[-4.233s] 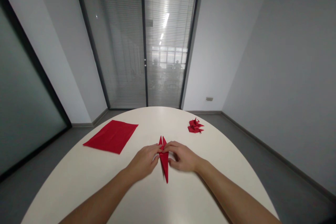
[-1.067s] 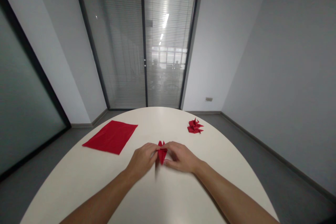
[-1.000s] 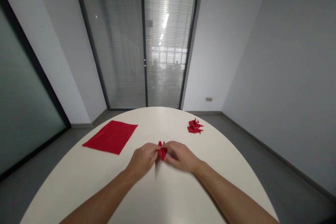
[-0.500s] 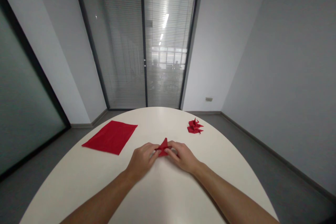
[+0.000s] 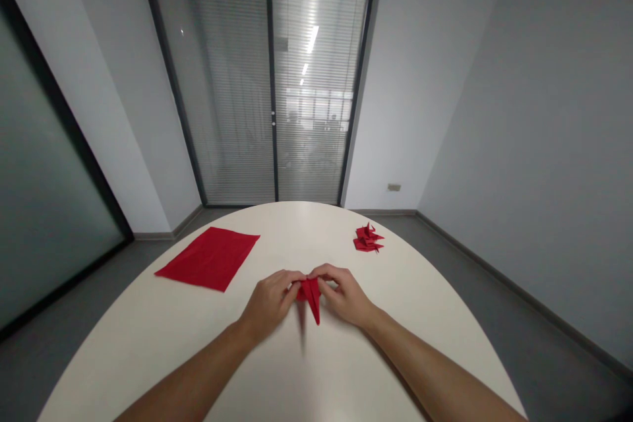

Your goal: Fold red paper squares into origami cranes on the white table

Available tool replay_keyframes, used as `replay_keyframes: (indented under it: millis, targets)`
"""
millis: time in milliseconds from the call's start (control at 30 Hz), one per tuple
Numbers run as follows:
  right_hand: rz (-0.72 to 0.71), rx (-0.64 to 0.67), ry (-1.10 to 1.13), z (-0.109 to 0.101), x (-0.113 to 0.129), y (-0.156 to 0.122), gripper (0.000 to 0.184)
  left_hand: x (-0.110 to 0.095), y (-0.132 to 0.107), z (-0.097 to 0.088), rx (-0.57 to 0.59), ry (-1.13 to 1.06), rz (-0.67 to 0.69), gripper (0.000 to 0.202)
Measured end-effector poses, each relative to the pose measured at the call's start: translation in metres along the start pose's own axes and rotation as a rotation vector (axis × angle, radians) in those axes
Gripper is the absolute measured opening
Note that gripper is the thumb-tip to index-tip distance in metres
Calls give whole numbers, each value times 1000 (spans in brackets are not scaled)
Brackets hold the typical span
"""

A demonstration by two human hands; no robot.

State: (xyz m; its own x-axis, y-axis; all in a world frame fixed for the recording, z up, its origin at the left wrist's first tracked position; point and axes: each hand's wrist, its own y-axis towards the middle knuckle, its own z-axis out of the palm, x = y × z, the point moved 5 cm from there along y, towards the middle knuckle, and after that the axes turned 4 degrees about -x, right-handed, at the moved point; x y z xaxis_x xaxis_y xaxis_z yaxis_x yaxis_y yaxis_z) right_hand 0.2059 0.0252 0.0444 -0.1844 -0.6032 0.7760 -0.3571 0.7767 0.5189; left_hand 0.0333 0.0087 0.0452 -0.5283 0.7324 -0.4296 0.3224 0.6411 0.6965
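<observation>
My left hand (image 5: 270, 300) and right hand (image 5: 342, 293) both pinch the folded red paper (image 5: 310, 291) mid-bench (image 5: 148, 330), its point toward me | flat red sheets (image 5: 208, 257) far left | folded red pieces (image 5: 367, 239) far right

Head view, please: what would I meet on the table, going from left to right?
flat red sheet → left hand → folded red paper, pinched by both hands → right hand → pile of folded red pieces

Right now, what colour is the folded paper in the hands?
Plain red, no pattern: folded paper, best seen in the head view.
</observation>
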Motion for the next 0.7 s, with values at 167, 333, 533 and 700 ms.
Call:
replay_keyframes:
  millis: [167, 333, 533, 700]
  targets:
    - [-7, -6, -8, -3, 0, 1, 31, 0, 0, 2, 12, -48, -9, 19]
    - [2, 9, -28, -4, 4, 1, 29, 2, -1, 3, 12, -67, -45, 19]
    - [-33, 11, -85, -5, 11, 1, 17, -4, -1, -2, 16, -58, -39, 21]
    - [-99, -39, -247, -8, 14, -1, 23, -5, -1, -5, -14, -65, -69, 23]
